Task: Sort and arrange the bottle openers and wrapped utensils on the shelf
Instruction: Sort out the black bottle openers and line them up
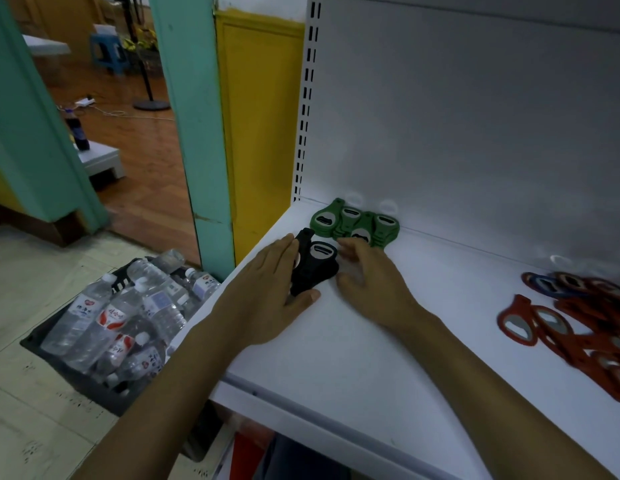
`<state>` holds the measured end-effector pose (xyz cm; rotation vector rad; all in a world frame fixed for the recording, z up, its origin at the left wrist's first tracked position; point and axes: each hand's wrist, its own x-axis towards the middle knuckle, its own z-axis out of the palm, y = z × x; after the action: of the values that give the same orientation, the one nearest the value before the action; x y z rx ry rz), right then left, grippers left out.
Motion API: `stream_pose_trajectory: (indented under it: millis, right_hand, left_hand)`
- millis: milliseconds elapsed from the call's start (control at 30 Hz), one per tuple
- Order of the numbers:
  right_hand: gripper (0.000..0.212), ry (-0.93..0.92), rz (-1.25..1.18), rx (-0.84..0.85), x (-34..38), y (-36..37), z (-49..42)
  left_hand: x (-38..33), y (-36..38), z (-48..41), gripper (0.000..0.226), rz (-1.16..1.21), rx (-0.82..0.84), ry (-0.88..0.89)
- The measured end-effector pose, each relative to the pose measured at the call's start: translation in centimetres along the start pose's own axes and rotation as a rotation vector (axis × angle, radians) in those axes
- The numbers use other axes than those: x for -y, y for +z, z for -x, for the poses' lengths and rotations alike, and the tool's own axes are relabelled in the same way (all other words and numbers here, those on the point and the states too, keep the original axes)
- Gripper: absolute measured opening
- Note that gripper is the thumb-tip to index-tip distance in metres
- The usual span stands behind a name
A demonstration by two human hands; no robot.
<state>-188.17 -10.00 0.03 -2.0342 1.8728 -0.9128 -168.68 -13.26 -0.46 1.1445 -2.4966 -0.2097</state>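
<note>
A small pile of black bottle openers [313, 268] lies near the left end of the white shelf [388, 341]. My left hand [267, 296] presses against the pile's left side with straight fingers, the thumb under its near edge. My right hand [367, 275] touches the pile's right side with loosely bent fingers. Just behind, at the shelf's back, sits a cluster of green bottle openers [357, 221]. A heap of red bottle openers [578, 327], with a blue one [540, 282] at its back, lies at the right end. No wrapped utensils are in view.
The shelf's white back panel [474, 116] rises behind the openers. Below the shelf's left end, a dark crate of water bottles [128, 317] stands on the tiled floor. A teal door frame [194, 116] and yellow wall panel [260, 116] stand to the left.
</note>
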Motion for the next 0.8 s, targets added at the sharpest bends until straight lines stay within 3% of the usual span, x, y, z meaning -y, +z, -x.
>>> stream_pose_trajectory:
  millis: [200,400,567,800]
  right_hand:
    - [0.040,-0.067,-0.030,0.012,0.1,0.0,0.1]
    - [0.055,0.114,-0.143,-0.050,-0.3,0.2,-0.3]
    - [0.047,0.140,-0.085,-0.145,-0.2,0.7,-1.1]
    - [0.038,0.039,0.083,-0.049,-0.4,0.8,-1.1]
  left_hand:
    - [0.0,0.0,0.0,0.080,0.030,-0.001,-0.015]
    - [-0.2,-0.1,0.1,0.078,0.027,0.001,-0.010]
    - [-0.1,-0.1,0.1,0.071,0.008,-0.006,0.009]
    - [-0.1,0.0,0.1,0.075,0.022,-0.017,0.010]
